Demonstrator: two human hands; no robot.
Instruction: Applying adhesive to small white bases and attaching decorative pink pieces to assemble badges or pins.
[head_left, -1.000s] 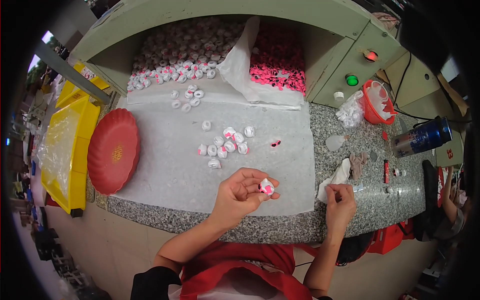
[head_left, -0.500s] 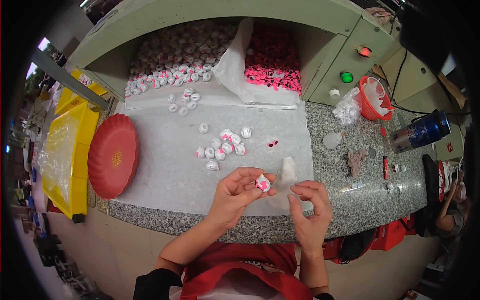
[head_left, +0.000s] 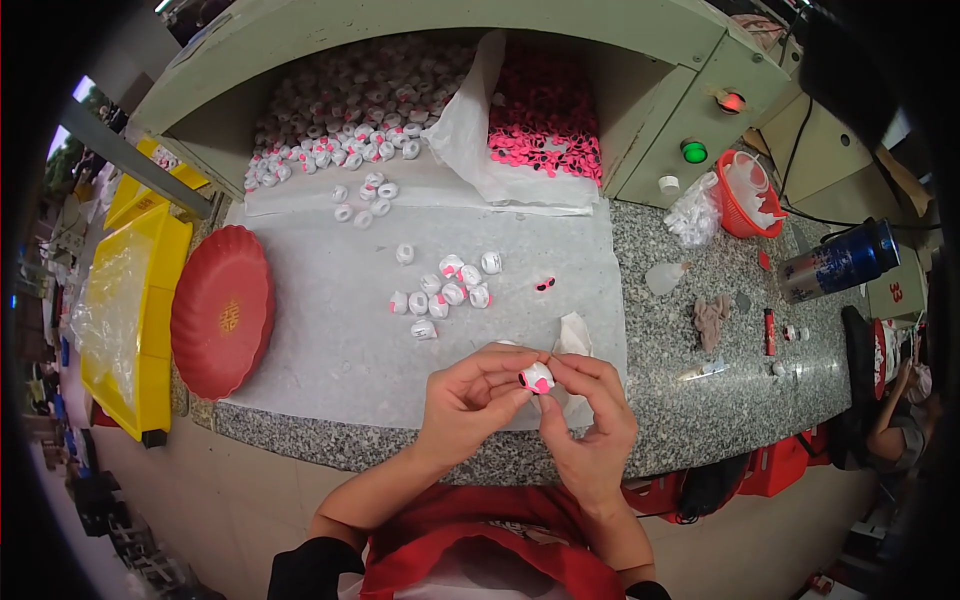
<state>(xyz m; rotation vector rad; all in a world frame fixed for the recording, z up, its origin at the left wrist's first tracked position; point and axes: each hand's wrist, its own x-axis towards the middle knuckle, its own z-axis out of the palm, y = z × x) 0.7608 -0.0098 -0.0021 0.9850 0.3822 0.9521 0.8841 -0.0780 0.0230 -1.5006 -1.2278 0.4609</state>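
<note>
Between my two hands is a small white rounded toy piece with pink and black parts. My left hand pinches it from the left between thumb and fingers. From the other side, the thumb and fingertips of my right hand close on it. A crumpled white cloth or tissue lies just behind my right fingers, partly covered by them. Beyond my hands a loose group of similar white pieces rests on the white sheet. A tiny pink-and-black part lies to their right.
A green metal cabinet holds heaps of white pieces and pink parts. At left are a red scalloped dish and a yellow tray. At right stand a red basket and a blue tumbler.
My right hand has moved left from beside the cloth and now grips the white toy piece together with my left hand. The piece has turned and shifted slightly right.
</note>
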